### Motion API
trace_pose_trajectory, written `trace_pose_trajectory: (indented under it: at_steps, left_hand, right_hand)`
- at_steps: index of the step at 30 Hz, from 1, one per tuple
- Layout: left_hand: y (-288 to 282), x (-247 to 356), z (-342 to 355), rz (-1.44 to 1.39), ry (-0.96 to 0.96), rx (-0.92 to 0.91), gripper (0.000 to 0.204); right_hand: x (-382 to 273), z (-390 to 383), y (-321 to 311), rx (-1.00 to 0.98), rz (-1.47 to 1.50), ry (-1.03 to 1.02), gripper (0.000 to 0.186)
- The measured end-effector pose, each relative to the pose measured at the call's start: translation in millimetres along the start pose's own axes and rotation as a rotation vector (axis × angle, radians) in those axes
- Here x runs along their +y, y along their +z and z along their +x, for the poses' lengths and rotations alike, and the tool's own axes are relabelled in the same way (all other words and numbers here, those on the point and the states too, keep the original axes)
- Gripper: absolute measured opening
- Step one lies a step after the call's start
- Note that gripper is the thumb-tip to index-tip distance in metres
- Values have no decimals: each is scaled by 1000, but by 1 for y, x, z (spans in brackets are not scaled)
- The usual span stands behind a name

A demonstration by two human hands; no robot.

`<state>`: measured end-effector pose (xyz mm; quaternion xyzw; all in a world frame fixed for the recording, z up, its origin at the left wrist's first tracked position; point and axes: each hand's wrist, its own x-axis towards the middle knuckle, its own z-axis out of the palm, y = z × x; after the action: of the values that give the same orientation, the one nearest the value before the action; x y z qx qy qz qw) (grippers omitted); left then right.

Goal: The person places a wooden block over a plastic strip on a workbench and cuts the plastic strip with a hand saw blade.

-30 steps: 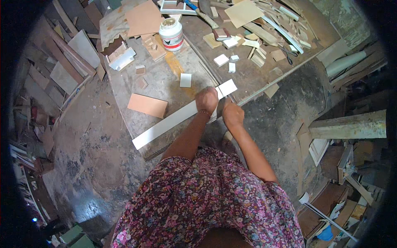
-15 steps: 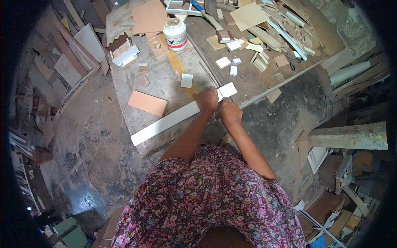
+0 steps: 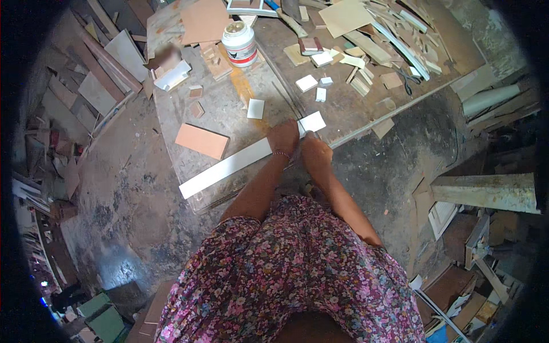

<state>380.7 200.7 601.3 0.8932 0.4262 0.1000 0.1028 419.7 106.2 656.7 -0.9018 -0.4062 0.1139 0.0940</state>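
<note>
A long white strip (image 3: 226, 170) lies slantwise along the near edge of the worktable. My left hand (image 3: 284, 139) presses down on it toward its right end, fingers curled against it. Just right of that, my right hand (image 3: 316, 153) is closed in a fist at the strip's near edge. Whatever it grips is hidden by the fingers. A thin dark line crosses the strip between the hands, and its white end shows beyond them. A small white square piece (image 3: 255, 108) lies behind the strip, and a peach-coloured rectangular board (image 3: 202, 141) rests to the left.
A white tub (image 3: 239, 44) stands open at the back of the worktable (image 3: 251, 86). A hammer (image 3: 289, 22), scissors (image 3: 408, 83), small white blocks (image 3: 306, 83) and many wood offcuts lie on the right. A thick timber beam (image 3: 486, 191) juts in at right; boards lean at left.
The view has shifted slightly. Both hands stay at the right part of the strip, with only a small movement of the right fist.
</note>
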Motion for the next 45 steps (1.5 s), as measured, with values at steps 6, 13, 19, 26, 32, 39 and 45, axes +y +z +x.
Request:
trace_pose_trajectory:
  at_steps: [6,13,19,26,32,39,45]
  left_hand:
    - [0,0,1,-31,-71,-57,46]
    - [0,1,-2,-16,72,91,41]
    - [1,0,-1,-2,-22,-1,35]
    - [2,0,2,-27,10,-1,40]
    - [2,-1,0,-121,-84,-61,41]
    - [5,-2,2,-28,-36,-41,36]
    - [3,0,2,-50,-56,-6,40]
  right_hand:
    - [2,-26,-9,-105,31,97,15]
    - [-2,2,1,4,2,-3,15]
    - [4,-23,3,-56,-41,101,13]
    - [-8,-4,5,32,6,48,15]
    - [-4,-28,0,-7,-3,81,16]
    - [-11,-7,-9,-82,-44,43,18]
    - [-8,-23,-11,-58,-46,87,19]
